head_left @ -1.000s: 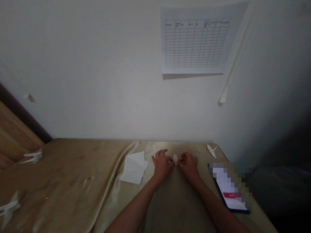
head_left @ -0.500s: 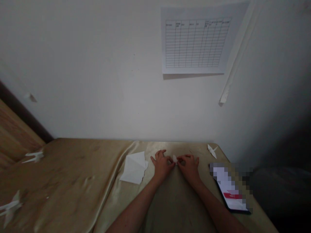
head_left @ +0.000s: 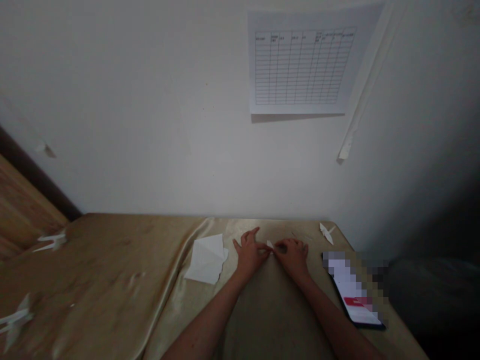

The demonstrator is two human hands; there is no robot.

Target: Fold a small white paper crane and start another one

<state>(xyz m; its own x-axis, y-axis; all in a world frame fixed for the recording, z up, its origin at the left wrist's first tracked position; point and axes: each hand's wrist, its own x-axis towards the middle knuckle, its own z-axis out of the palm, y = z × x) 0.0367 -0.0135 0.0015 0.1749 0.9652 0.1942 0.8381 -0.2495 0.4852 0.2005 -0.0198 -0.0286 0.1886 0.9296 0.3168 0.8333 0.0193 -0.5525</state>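
Between my two hands is a small folded piece of white paper (head_left: 270,244), mostly covered by the fingertips. My left hand (head_left: 252,254) pinches its left side with thumb and index finger, the other fingers spread away. From the right, my right hand (head_left: 293,256) pinches the same paper, its remaining fingers curled. The two sets of fingertips nearly meet. Left of my left hand lie creased white paper sheets (head_left: 206,260) on the tan satin cloth (head_left: 150,255).
A folded paper crane (head_left: 326,233) lies at the table's back right corner, near a phone (head_left: 352,295) with its screen lit. Two more white paper cranes, one at the left edge (head_left: 17,320) and one behind it (head_left: 52,242), rest on the cloth. A printed table sheet (head_left: 300,65) hangs on the wall.
The fingertips of both hands have come closer together over the folded paper, covering more of it. The fingers of my right hand have shifted slightly. The other things stay in place.
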